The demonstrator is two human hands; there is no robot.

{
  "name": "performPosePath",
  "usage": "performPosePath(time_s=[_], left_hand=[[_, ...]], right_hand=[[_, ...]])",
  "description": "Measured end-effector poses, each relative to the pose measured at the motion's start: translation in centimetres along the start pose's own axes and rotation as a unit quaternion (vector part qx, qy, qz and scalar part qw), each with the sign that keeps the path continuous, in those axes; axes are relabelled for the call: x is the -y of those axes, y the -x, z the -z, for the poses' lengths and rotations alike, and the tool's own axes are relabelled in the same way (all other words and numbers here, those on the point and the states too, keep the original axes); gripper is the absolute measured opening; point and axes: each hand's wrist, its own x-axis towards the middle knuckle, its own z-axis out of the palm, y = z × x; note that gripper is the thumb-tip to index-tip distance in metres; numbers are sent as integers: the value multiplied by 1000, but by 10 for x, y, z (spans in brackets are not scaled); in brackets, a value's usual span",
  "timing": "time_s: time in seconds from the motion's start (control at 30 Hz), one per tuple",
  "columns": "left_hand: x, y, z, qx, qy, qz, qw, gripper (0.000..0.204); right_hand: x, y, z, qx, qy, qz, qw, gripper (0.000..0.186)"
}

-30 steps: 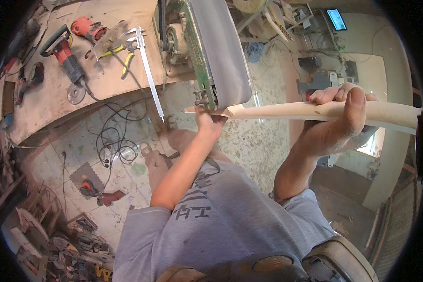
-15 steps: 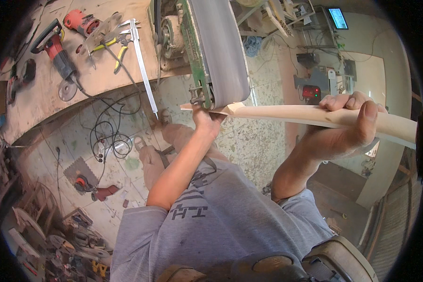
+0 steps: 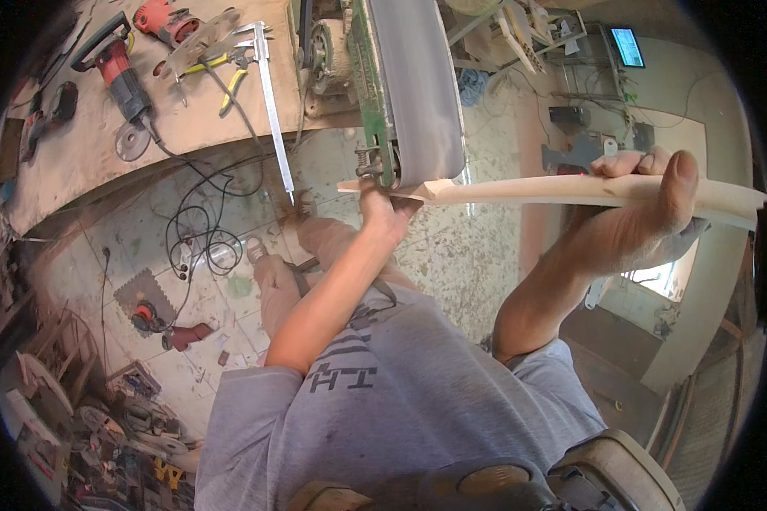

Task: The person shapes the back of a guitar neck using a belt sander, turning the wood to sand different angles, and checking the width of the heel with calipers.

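A long pale wooden piece [image 3: 528, 189] lies crosswise at the lower end of a belt sander [image 3: 418, 94], touching or nearly touching its grey belt. It has a stepped, carved part close to the belt and a thin tip at the left. My left hand [image 3: 385, 209] is closed around the narrow part under the sander's green frame; some fingers are hidden. Farther along, my right hand [image 3: 652, 189] grips the thicker part, fingers curled over the far side and thumb up on the near side. The right end runs to the picture's dark rim.
On the wooden bench [image 3: 179, 162] at the left lie a caliper [image 3: 273, 111], pliers [image 3: 233, 92], a red angle grinder [image 3: 119, 81] and a second red power tool [image 3: 166, 21]. Black cable [image 3: 200, 217] coils on the tiled floor, near a red-and-black tool [image 3: 145, 317]. Clutter fills the lower left.
The wood's right end and my right hand have shifted up in the picture, so the piece looks more level. The whole view has also moved a little. Both hands keep their hold.
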Motion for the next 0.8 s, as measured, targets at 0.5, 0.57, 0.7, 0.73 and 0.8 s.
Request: performPosePath(time_s=[0.5,0.57,0.7,0.73,0.8], left_hand=[[-10,-4,12,45,-22,-12,999,56],[-12,8,18,60,-56,-26,996,54],[-47,49,69,167,-81,-26,982,50],[-54,64,79,185,-84,-36,978,51],[-77,102,96,221,-106,-57,968,58]], right_hand=[[15,-1,9,-5,-53,-32,998,29],[12,3,50,-36,-83,-84,992,25],[-9,51,130,13,-390,-192,900,34],[-16,64,145,6,-410,-214,887,38],[-28,104,161,-89,-449,-300,837,43]])
